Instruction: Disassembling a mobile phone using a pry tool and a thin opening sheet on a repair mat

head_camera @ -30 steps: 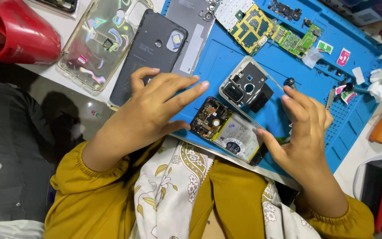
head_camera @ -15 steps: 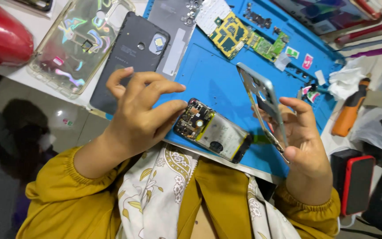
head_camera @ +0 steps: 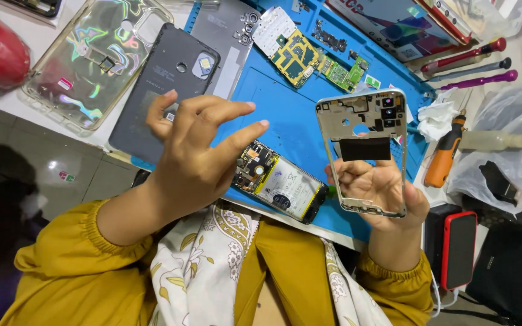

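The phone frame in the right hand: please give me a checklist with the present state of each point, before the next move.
1. Right hand holds the phone frame securely: ok, the fingers show through its opening and the palm supports the lower end.
2. Frame lifted off the blue mat: ok.
3. Opened phone lies flat on the mat: ok, battery side up.
4. Left hand free: ok, it hovers with fingers spread and holds nothing.
5. Circuit boards away from the hands: ok, at the far side of the mat.
6. All screws removed from the frame: cannot tell.
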